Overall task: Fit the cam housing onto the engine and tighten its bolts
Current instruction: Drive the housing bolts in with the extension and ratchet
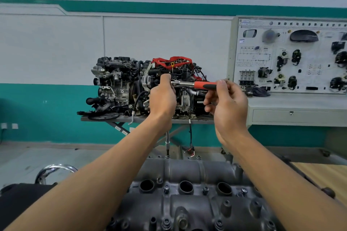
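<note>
Head view: gripping the ratchet (185,83) head in the left hand (163,97), pinching its handle between right hand (228,105) fingers (222,84). Could tip the extension (167,143) off the cam housing (187,171) bolt (167,156) below the fingers if pulled crooked.

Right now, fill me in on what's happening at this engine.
A person is working a ratchet with a long extension on the cam housing. The left hand grips the ratchet's head from above, and the right hand pinches its orange handle. The extension runs straight down to a socket at the housing's far edge, seemingly on a bolt there. Other bolts already stand in the housing nearer the camera; whether they are tight cannot be told.
</note>
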### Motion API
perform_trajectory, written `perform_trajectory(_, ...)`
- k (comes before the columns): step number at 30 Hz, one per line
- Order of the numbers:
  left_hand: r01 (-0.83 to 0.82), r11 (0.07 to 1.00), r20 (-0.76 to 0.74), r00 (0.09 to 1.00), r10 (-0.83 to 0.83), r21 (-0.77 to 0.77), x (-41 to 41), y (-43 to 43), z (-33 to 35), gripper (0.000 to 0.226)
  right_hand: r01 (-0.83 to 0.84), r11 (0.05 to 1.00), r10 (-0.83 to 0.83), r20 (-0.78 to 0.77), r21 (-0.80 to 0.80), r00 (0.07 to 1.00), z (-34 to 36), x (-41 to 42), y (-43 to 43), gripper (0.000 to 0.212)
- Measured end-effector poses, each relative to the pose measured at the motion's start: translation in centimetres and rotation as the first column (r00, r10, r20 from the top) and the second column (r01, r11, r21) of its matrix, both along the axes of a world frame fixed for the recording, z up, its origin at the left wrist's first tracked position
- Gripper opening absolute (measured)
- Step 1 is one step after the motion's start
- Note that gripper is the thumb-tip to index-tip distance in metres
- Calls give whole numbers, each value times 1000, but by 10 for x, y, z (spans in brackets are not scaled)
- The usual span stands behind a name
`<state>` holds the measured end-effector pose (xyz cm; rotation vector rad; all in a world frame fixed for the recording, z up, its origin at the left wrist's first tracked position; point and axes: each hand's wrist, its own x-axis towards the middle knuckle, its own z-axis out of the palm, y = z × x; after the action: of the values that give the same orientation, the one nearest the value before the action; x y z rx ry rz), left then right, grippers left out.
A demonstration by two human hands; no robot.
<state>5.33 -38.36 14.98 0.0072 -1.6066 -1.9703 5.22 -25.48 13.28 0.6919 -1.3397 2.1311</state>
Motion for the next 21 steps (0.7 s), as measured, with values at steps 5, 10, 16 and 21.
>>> perform_trajectory(5,-25,997,16,1000,26,-72,-1,7,-3,51,-142,990,142,95,-12,985,-3,-24,13,24)
perform_trajectory(10,17,981,30,999,-11,-194,-5,18,-3,56,-256,966,255,351,-45,901,-1,-48,18,30)
perform_trajectory(16,153,986,78,986,-148,-62,-14,-12,4,59,-86,992,82,-42,-88,996,-6,-4,4,5)
perform_trajectory(21,140,979,-59,987,-150,-145,-18,-4,-3,54,22,993,-59,-331,-114,942,-15,55,-35,19)
